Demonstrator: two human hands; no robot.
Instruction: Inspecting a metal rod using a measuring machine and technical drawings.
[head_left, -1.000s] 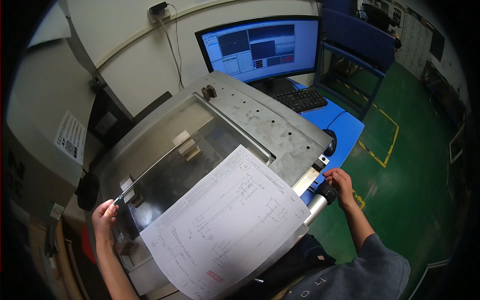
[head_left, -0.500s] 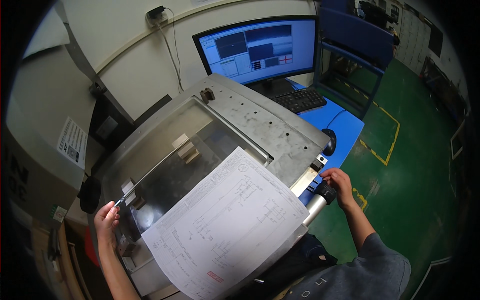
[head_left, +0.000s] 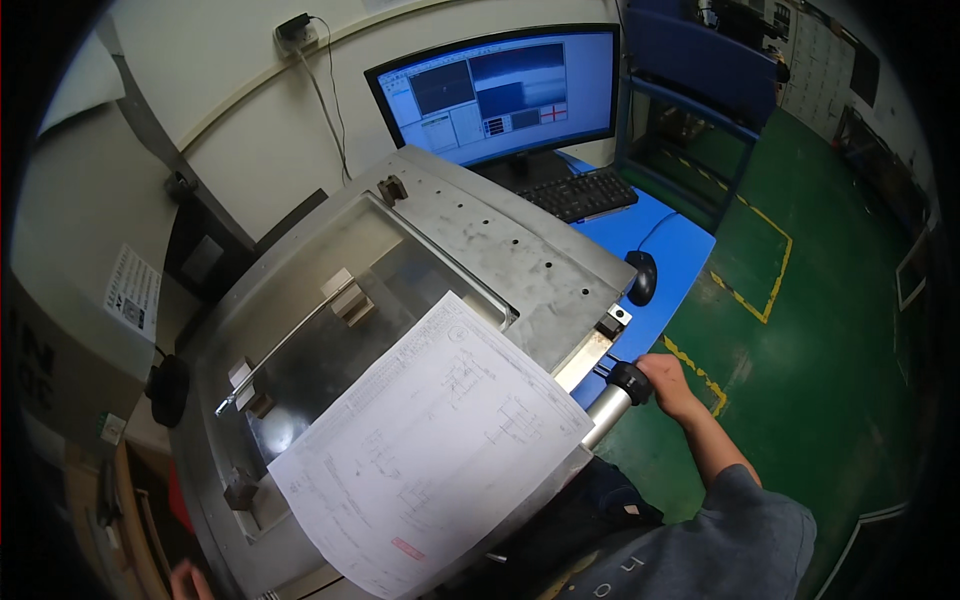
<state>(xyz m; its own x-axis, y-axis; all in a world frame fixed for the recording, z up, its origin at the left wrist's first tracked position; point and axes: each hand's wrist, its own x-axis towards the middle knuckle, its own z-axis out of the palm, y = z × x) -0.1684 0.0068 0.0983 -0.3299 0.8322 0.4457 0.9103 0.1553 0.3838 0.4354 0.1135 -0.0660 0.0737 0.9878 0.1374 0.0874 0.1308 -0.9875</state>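
Observation:
My right hand (head_left: 665, 386) is closed on the black knob (head_left: 629, 381) at the end of a silver cylinder on the machine's right side. My left hand (head_left: 188, 580) shows only in part at the lower left edge, its fingers a little apart and nothing seen in them. A thin metal rod (head_left: 284, 347) lies across two small blocks, one farther back (head_left: 354, 306) and one nearer (head_left: 260, 405), over the glass of a grey metal measuring stage (head_left: 470, 225). A printed technical drawing (head_left: 430, 460) covers the stage's near right part.
Behind the stage stand a lit monitor (head_left: 500, 90), a black keyboard (head_left: 580, 193) and a mouse (head_left: 642, 278) on a blue table (head_left: 675, 255). Dark clamps (head_left: 392, 189) sit on the stage rim. A machine column (head_left: 90, 250) rises at the left.
My left hand has let go of the rod's near end and drawn back to the lower left edge. My right hand has closed onto the knob. The view has shifted slightly.

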